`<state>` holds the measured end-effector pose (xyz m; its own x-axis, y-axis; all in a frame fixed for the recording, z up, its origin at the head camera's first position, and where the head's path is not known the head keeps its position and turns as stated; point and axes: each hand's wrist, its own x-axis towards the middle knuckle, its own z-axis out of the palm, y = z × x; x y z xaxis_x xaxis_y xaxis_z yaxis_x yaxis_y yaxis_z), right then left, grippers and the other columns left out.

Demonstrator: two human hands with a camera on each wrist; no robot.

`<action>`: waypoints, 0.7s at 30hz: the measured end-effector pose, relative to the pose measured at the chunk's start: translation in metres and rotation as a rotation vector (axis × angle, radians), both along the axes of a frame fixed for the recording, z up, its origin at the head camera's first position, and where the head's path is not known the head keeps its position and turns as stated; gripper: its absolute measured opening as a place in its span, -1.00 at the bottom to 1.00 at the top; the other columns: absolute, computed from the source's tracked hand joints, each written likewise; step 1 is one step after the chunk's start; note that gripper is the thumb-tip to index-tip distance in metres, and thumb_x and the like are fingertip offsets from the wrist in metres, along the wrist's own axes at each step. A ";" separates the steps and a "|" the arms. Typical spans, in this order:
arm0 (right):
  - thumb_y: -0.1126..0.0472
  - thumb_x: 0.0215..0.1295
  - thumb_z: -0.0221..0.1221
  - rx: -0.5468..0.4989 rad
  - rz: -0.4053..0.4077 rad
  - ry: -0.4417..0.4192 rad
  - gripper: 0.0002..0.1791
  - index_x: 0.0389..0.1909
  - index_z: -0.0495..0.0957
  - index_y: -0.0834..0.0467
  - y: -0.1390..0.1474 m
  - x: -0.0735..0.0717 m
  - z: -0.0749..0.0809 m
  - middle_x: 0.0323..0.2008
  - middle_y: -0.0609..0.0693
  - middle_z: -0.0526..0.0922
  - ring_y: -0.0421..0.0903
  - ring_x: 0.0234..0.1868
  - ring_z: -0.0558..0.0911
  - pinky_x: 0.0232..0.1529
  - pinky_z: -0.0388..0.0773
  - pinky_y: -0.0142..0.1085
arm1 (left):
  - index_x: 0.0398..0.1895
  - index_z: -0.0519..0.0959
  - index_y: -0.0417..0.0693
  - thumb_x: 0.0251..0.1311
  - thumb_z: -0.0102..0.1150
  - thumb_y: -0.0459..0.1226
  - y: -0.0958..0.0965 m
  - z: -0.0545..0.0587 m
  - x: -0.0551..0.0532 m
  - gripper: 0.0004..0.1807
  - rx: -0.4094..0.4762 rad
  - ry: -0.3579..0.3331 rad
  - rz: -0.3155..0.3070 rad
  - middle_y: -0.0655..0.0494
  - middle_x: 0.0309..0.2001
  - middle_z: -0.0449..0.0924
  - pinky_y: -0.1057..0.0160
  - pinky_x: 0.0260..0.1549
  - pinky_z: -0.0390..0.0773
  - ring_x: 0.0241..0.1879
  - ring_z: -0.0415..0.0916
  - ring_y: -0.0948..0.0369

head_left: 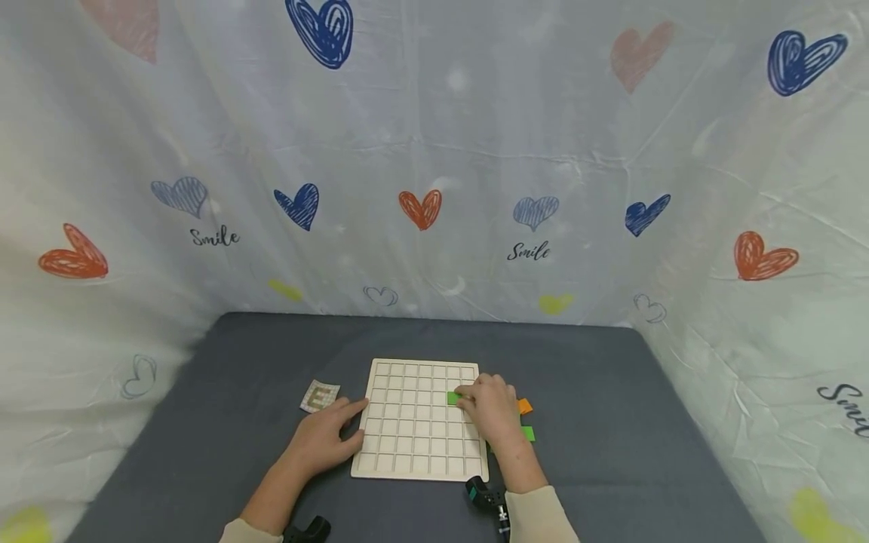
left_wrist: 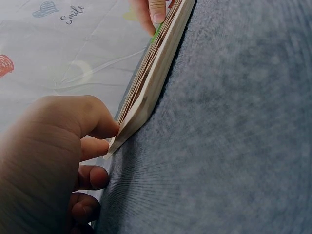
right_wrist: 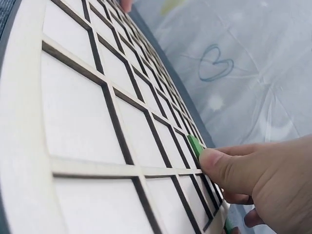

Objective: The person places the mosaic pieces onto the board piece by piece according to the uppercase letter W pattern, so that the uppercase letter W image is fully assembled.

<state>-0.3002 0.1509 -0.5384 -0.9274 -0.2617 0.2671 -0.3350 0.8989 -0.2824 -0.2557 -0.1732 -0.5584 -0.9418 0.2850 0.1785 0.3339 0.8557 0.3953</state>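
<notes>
A pale wooden grid board [head_left: 416, 439] with rows of square recesses lies flat on the dark table. My right hand [head_left: 493, 407] is over its right side and pinches a small green square tile [head_left: 453, 398] between thumb and fingers. In the right wrist view, the green tile [right_wrist: 195, 145] stands right at the grid's ridges, partly covered by the thumb. At the board's left edge, my left hand [head_left: 326, 439] rests with its fingertips against the wood. The left wrist view shows those fingertips [left_wrist: 109, 127] touching the board's rim [left_wrist: 141, 108].
Left of the board lies a small patterned square card [head_left: 319, 396]. Beyond the right hand are an orange piece [head_left: 525, 406] and another green piece [head_left: 528, 434]. A black device [head_left: 480, 494] is at the right wrist. A curtain printed with hearts [head_left: 421, 210] hangs behind the table.
</notes>
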 end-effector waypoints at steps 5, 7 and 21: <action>-0.07 0.22 0.41 0.019 -0.020 -0.020 -0.70 -0.02 0.80 -0.18 0.001 0.000 0.002 -0.33 -0.18 0.49 -0.15 -0.36 0.32 -0.31 0.19 -0.19 | 0.32 0.62 0.07 0.25 0.28 -0.10 0.001 0.000 0.001 -0.47 0.013 -0.008 0.006 0.33 -0.46 0.22 0.29 -0.60 0.18 -0.64 0.06 0.35; -0.07 0.23 0.40 0.023 -0.027 -0.036 -0.69 0.00 0.80 -0.19 0.000 0.000 0.003 -0.32 -0.17 0.49 -0.15 -0.35 0.32 -0.31 0.19 -0.19 | 0.31 0.62 0.07 0.25 0.29 -0.10 0.002 0.001 0.001 -0.47 0.012 -0.011 0.010 0.33 -0.46 0.22 0.29 -0.60 0.19 -0.64 0.07 0.35; 0.07 0.31 0.39 -0.220 -0.044 -0.087 -0.56 0.21 0.69 0.00 0.027 0.001 0.031 -0.27 -0.08 0.51 -0.09 -0.30 0.30 -0.21 0.22 -0.09 | 0.30 0.63 0.06 0.24 0.29 -0.11 0.000 0.000 0.000 -0.47 0.004 0.010 0.002 0.34 -0.46 0.22 0.29 -0.60 0.19 -0.64 0.06 0.36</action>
<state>-0.2994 0.1783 -0.5069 -0.9588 -0.1646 0.2314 -0.2623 0.8255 -0.4997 -0.2560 -0.1737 -0.5582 -0.9405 0.2826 0.1888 0.3362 0.8549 0.3951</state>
